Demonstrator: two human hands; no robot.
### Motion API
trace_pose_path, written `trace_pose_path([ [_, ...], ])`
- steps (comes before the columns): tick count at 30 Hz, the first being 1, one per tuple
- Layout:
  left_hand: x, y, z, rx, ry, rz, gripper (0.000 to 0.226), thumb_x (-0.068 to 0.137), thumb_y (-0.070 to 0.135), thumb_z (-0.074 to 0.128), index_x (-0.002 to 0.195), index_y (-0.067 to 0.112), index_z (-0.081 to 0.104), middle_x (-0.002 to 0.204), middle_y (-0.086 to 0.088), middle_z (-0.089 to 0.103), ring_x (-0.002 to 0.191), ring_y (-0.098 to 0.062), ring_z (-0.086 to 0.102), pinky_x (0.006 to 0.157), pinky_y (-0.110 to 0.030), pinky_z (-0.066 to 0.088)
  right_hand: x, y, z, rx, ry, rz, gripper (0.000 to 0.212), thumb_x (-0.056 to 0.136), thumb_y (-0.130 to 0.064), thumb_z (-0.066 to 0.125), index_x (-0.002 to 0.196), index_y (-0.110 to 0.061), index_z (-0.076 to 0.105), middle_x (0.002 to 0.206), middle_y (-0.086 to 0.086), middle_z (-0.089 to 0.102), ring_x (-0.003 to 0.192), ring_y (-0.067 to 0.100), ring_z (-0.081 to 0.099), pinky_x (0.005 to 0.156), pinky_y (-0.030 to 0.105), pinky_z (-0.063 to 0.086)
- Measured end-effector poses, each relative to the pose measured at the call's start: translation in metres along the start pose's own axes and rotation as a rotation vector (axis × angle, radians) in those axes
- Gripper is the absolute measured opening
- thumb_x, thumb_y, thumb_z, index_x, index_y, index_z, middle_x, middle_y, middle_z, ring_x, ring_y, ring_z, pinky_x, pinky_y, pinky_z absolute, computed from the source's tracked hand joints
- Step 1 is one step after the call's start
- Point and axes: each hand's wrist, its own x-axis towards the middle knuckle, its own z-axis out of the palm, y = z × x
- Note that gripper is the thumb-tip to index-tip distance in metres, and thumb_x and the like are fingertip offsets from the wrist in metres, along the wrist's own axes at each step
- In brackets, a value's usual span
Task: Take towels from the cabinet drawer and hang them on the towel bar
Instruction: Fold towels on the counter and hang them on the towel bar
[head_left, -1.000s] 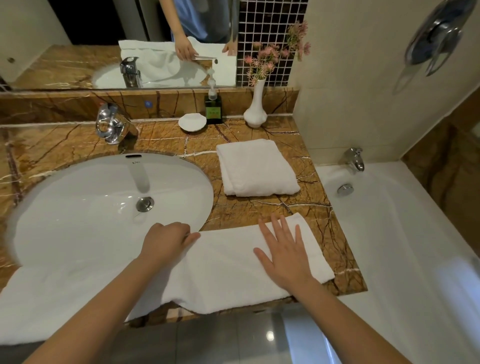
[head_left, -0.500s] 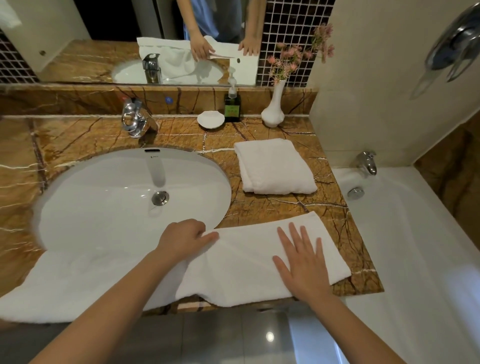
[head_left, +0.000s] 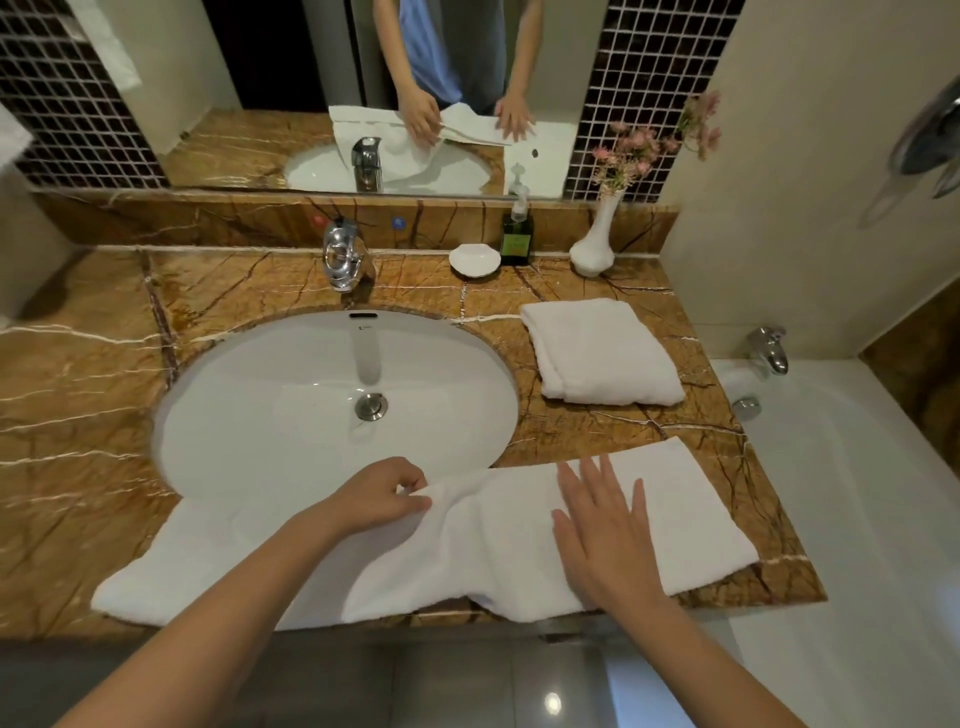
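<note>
A long white towel (head_left: 488, 551) lies spread along the front edge of the brown marble counter (head_left: 93, 426), partly over the rim of the sink (head_left: 332, 395). My left hand (head_left: 382, 493) pinches the towel's far edge near its middle and lifts a fold. Flat on the towel's right half, fingers straight, presses my right hand (head_left: 605, 525). A second white towel (head_left: 600, 351), folded, rests on the counter behind, to the right of the sink. No towel bar or drawer is in view.
A chrome faucet (head_left: 343, 257), a white soap dish (head_left: 474, 259), a soap pump bottle (head_left: 517, 234) and a white vase with pink flowers (head_left: 595, 244) stand along the back ledge under the mirror. A white bathtub (head_left: 852, 519) with its tap (head_left: 769, 348) lies right.
My left hand has pinched up the towel's far edge, raising a fold that was flat before. The right hand stays pressed on the towel. The view has shifted left.
</note>
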Motion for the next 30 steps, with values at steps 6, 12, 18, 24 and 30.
trace_pose_path([
  [6,0.004,-0.010,-0.012,0.208,-0.018,0.076,0.022,0.091,0.021,0.056,0.072,0.017,0.046,0.073,0.004,0.048,0.076,-0.019,0.049,0.066,-0.030,0.034,-0.017,-0.034,0.023,-0.080,-0.091,-0.119,0.059,0.094,-0.062,0.008,0.149,-0.043,-0.004,0.159,-0.007,-0.010,0.147,0.023,-0.011,0.115,0.054,-0.012],
  [12,0.005,-0.018,-0.005,0.325,0.134,0.136,0.020,0.096,0.039,0.044,0.091,0.021,0.050,0.072,0.010,0.053,0.073,-0.019,0.055,0.059,-0.027,0.035,-0.021,0.005,0.016,-0.154,-0.107,-0.069,0.064,0.088,-0.067,0.002,0.147,-0.046,-0.007,0.160,-0.009,-0.011,0.147,0.021,-0.014,0.113,0.058,-0.010],
  [18,0.003,-0.041,-0.011,0.129,-0.068,0.073,0.059,0.072,0.067,0.063,0.054,0.023,0.028,0.053,0.008,0.029,0.049,-0.007,0.029,0.053,-0.027,0.019,-0.020,0.007,0.017,-0.166,-0.121,-0.045,0.065,0.085,-0.069,-0.003,0.146,-0.047,-0.013,0.159,-0.009,-0.016,0.146,0.019,-0.018,0.113,0.056,-0.011],
  [24,-0.003,-0.052,-0.031,0.091,-0.127,0.117,0.062,0.067,0.063,0.068,0.053,0.022,0.025,0.051,0.008,0.023,0.049,-0.008,0.026,0.055,-0.024,0.018,-0.020,0.010,0.016,-0.184,-0.121,-0.063,0.066,0.086,-0.069,-0.001,0.148,-0.046,-0.007,0.160,-0.009,-0.012,0.147,0.019,-0.016,0.114,0.057,-0.008],
  [30,-0.003,-0.049,-0.042,0.154,-0.107,0.132,0.060,0.074,0.067,0.060,0.055,0.023,0.023,0.054,0.009,0.023,0.052,-0.008,0.024,0.056,-0.028,0.019,-0.021,0.015,0.012,-0.168,-0.127,-0.086,0.067,0.087,-0.070,-0.001,0.149,-0.045,0.001,0.160,-0.010,-0.006,0.148,0.019,-0.010,0.114,0.058,-0.005],
])
